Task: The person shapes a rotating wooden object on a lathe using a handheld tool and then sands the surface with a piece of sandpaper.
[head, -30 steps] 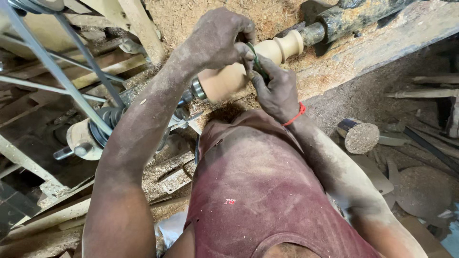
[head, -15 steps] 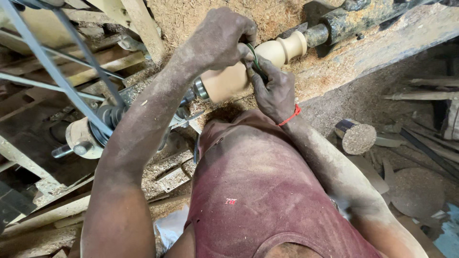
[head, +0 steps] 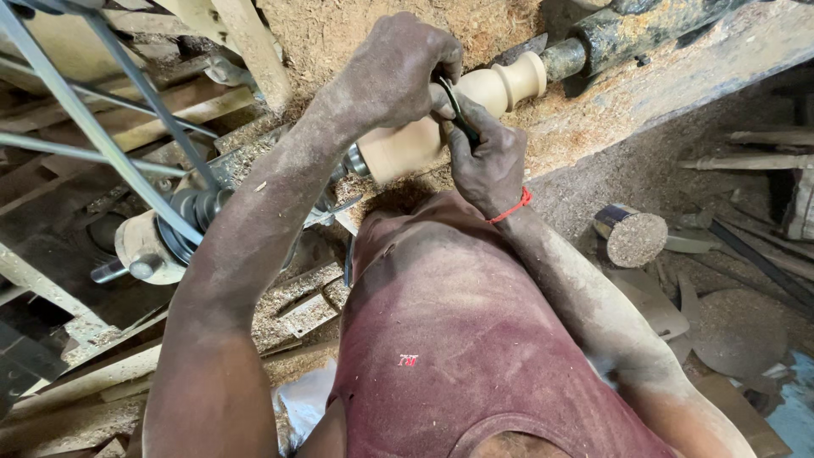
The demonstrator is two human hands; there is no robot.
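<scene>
Left hand [head: 398,72] curled over the top of a thin dark curved tool [head: 454,106], fingers closed on it. Right hand [head: 490,161] below, fingers pinched on the same tool, red string at the wrist. Tool pressed against a pale turned wooden piece [head: 441,119] mounted horizontally on a lathe [head: 619,34]. Sawdust [head: 356,30] heaped behind. Pulley with belt [head: 161,229] at left; short log end [head: 632,237] on the floor, right.
</scene>
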